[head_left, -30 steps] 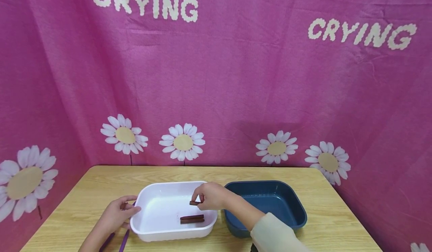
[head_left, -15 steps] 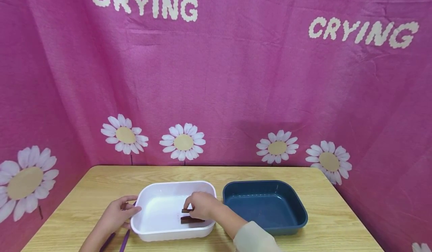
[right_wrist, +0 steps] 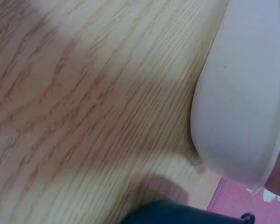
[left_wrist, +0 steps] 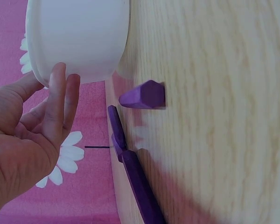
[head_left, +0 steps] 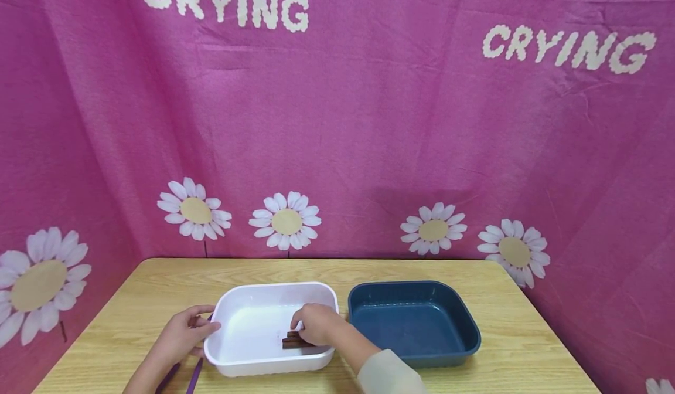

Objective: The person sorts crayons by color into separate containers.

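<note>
In the head view my left hand [head_left: 181, 335] holds the left rim of a white rectangular basin [head_left: 248, 359], the thumb over its edge. The left wrist view shows fingertips of my left hand [left_wrist: 37, 126] against the outer wall of the white basin [left_wrist: 79, 37]. Inside the basin, my right hand [head_left: 316, 325] reaches down and pinches a brown cinnamon stick [head_left: 292, 335]. Other cinnamon sticks [head_left: 293, 344] lie just in front of it, partly covered by the hand. In the right wrist view the basin wall hides the fingers.
A dark blue basin [head_left: 413, 359] stands to the right of the white one. Purple faceted bars [head_left: 194, 376] lie on the wooden table [head_left: 522, 347] beside my left forearm. A pink curtain [head_left: 343, 118] with daisies hangs behind the table.
My right hand has lowered the cinnamon stick and brought it toward me, against the other sticks in the white basin. My left hand has stayed on the rim.
</note>
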`<state>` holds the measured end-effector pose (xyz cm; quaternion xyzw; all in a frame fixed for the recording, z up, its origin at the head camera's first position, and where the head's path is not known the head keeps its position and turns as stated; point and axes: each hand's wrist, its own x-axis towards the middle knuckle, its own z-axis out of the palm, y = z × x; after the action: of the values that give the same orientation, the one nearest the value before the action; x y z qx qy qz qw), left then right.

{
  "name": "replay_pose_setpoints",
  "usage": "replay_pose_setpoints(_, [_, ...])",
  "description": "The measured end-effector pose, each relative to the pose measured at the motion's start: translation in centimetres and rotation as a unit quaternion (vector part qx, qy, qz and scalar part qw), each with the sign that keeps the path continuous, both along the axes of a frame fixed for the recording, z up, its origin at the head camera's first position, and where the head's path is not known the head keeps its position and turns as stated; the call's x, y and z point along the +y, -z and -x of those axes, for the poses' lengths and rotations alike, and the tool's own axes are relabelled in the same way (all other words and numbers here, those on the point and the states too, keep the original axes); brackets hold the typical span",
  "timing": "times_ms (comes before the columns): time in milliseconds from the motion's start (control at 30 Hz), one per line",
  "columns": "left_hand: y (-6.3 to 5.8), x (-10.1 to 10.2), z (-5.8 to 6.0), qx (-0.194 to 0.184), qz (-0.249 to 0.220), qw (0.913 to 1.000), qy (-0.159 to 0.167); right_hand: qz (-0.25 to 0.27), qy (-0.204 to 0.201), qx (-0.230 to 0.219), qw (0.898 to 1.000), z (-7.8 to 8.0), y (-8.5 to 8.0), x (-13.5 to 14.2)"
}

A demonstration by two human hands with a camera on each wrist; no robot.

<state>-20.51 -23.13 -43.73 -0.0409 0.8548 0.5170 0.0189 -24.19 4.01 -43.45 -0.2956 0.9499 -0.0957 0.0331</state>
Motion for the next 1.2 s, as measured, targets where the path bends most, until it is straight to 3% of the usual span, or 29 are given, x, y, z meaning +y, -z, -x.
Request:
replay_pose_setpoints(433, [0.3,-0.2,0.2,0.001,-0.005,1.0,0.007,0.015,-0.005,0.004,1.0,-0.2,-0.2,-0.1])
replay_pose_setpoints(700, [0.2,-0.2,0.1,0.002,-0.003,1.0,0.007,0.079,-0.011,-0.015,0.997,-0.4,-2.2,0.6])
replay_pose_setpoints(1200, [0.0,0.1,0.0,0.004,0.014,0.9999,-0.001,0.176,0.024,-0.049,0.983,0.0,-4.6,5.8])
